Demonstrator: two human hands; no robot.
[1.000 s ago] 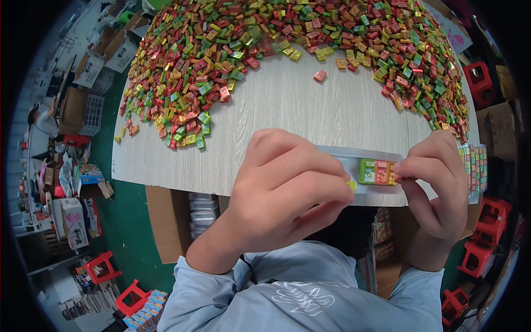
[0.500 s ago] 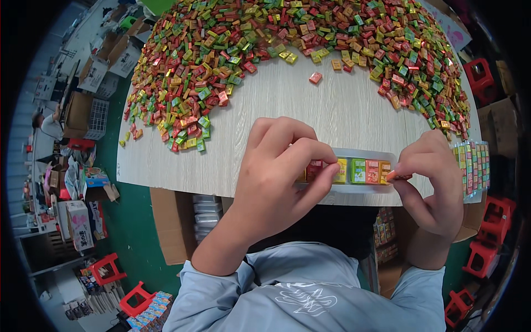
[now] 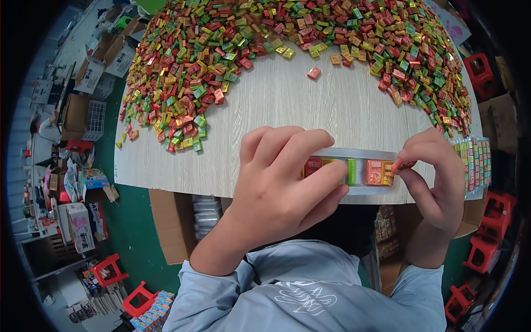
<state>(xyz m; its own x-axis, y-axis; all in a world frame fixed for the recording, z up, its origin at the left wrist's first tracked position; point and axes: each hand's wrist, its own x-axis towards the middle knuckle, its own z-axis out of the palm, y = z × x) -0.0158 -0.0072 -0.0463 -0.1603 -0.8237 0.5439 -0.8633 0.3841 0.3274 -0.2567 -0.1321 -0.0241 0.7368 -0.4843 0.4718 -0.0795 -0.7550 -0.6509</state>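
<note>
A long, clear plastic tray (image 3: 359, 190) lies near the table's front edge, holding a row of small wrapped candies in red, yellow, green and orange. My left hand (image 3: 287, 177) covers its left part, fingers curled. Its index fingertip presses beside a green candy (image 3: 352, 172), and the thumb is at the near rim. A gap separates that candy from an orange-red candy (image 3: 374, 172) and a yellow one at the right end. Just over that end, my right hand (image 3: 434, 180) pinches a red wrapped candy (image 3: 404, 165) between thumb and index finger.
A big heap of wrapped candies (image 3: 182, 83) curves round the table's far side. One loose candy (image 3: 314, 73) lies apart from it. Filled clear packs (image 3: 473, 166) stand at the right edge. Below are a cardboard box (image 3: 172, 224), stacked clear trays (image 3: 206, 216) and red stools (image 3: 498, 216).
My left fingers have shifted right over the tray. The green candy has slid left, opening a gap beside the orange-red one. My right hand still pinches its red candy.
</note>
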